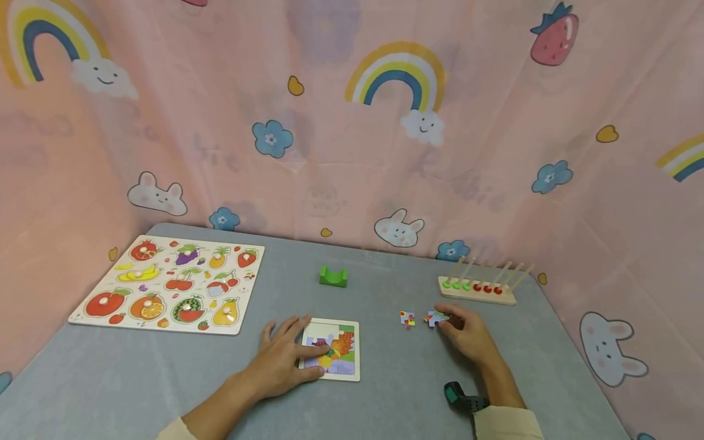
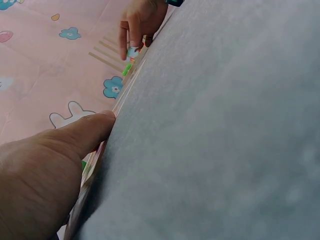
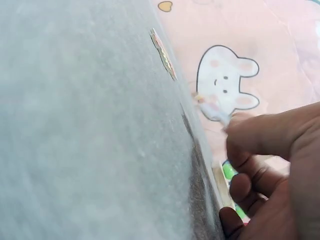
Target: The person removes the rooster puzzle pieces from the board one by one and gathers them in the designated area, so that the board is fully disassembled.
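Note:
A small framed jigsaw puzzle [image 1: 346, 365], partly filled with pieces, lies on the grey table. My left hand [image 1: 282, 359] rests on its left side with the fingers spread, thumb and a finger over the picture. In the left wrist view the thumb [image 2: 85, 131] lies along the frame's edge. My right hand [image 1: 467, 333] pinches a jigsaw piece [image 1: 436, 318] between thumb and finger, to the right of the puzzle. The right wrist view shows this piece [image 3: 214, 108] slightly blurred, tilted up off the table. A second jigsaw piece [image 1: 407, 319] lies loose just left of it.
A large fruit peg puzzle board [image 1: 200, 287] lies at the left. Behind the small puzzle stands a green curved block [image 1: 333, 277]. A wooden peg rack [image 1: 477, 291] with green and red beads stands at the back right. A patterned pink curtain [image 1: 330, 183] hangs behind the table.

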The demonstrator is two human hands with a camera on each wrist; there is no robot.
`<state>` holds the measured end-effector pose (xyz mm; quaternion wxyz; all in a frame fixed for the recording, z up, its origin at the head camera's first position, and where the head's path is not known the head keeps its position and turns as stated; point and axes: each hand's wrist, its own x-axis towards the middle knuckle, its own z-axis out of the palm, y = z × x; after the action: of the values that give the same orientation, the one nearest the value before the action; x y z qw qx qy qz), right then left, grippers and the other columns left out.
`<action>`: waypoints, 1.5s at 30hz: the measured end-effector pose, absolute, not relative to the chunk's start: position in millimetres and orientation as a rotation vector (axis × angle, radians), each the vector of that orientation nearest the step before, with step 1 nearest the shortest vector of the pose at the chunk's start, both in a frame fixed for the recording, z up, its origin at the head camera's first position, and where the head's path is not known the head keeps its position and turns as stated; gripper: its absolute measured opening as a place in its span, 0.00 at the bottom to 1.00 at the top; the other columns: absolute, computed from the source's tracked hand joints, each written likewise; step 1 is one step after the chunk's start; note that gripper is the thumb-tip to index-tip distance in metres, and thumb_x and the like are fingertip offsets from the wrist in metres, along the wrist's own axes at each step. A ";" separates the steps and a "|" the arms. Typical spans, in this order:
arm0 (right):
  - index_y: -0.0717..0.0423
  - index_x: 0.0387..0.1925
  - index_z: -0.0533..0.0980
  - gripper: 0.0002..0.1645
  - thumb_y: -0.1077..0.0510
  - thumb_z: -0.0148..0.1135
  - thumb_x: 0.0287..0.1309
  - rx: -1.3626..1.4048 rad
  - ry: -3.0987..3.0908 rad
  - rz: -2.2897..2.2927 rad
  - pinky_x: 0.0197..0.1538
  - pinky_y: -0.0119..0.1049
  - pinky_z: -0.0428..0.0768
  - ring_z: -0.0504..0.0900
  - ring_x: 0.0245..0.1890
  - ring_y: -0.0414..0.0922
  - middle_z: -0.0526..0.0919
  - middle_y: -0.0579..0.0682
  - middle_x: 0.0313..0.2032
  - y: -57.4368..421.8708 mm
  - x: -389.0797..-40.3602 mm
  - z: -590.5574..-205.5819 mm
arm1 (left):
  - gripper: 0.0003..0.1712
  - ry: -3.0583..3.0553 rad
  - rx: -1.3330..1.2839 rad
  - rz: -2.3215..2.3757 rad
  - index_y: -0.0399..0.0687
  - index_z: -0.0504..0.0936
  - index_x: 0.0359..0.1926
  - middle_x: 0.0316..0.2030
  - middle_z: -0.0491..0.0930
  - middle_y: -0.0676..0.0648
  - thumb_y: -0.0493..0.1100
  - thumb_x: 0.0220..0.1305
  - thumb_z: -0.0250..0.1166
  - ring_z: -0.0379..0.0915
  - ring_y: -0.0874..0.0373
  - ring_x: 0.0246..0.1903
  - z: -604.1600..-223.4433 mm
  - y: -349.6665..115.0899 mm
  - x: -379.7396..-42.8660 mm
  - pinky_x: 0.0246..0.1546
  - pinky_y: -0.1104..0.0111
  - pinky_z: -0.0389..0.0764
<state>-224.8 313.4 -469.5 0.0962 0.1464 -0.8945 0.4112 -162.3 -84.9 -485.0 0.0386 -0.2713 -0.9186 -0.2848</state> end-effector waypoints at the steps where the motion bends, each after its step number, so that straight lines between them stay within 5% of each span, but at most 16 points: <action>1: 0.66 0.49 0.80 0.17 0.71 0.63 0.56 0.422 -2.666 1.199 0.39 0.34 0.75 0.75 0.36 0.44 0.83 0.56 0.44 313.2 -225.7 -470.0 | 0.24 -2.815 -0.832 -0.875 0.68 0.84 0.53 0.69 0.60 0.38 0.62 0.56 0.67 0.51 0.38 0.67 -484.8 -85.2 -162.2 0.57 0.36 0.38; 14: 0.70 0.52 0.77 0.19 0.74 0.61 0.56 0.367 -2.765 1.054 0.49 0.54 0.74 0.78 0.44 0.55 0.80 0.60 0.45 310.9 -229.6 -472.0 | 0.24 -2.821 -0.824 -0.878 0.68 0.84 0.54 0.69 0.59 0.39 0.63 0.57 0.67 0.50 0.38 0.67 -484.8 -87.7 -162.1 0.58 0.37 0.38; 34: 0.65 0.56 0.75 0.21 0.69 0.62 0.59 0.418 -2.654 1.000 0.43 0.48 0.73 0.75 0.43 0.57 0.78 0.62 0.46 320.0 -209.0 -432.3 | 0.24 -2.814 -0.834 -0.896 0.66 0.84 0.53 0.68 0.60 0.37 0.65 0.57 0.65 0.50 0.37 0.67 -484.2 -82.4 -159.5 0.56 0.33 0.40; 45: 0.62 0.57 0.75 0.25 0.65 0.67 0.56 0.532 -2.512 1.000 0.44 0.39 0.70 0.71 0.43 0.43 0.77 0.55 0.47 299.2 -194.0 -394.7 | 0.24 -2.840 -0.830 -0.892 0.67 0.84 0.54 0.69 0.58 0.38 0.64 0.58 0.65 0.49 0.37 0.67 -482.6 -84.5 -161.1 0.57 0.35 0.38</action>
<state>-194.0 299.2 -394.7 0.1917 0.1894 -0.8947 0.3561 -161.1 -84.5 -482.6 0.0257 -0.2684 -0.9188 -0.2884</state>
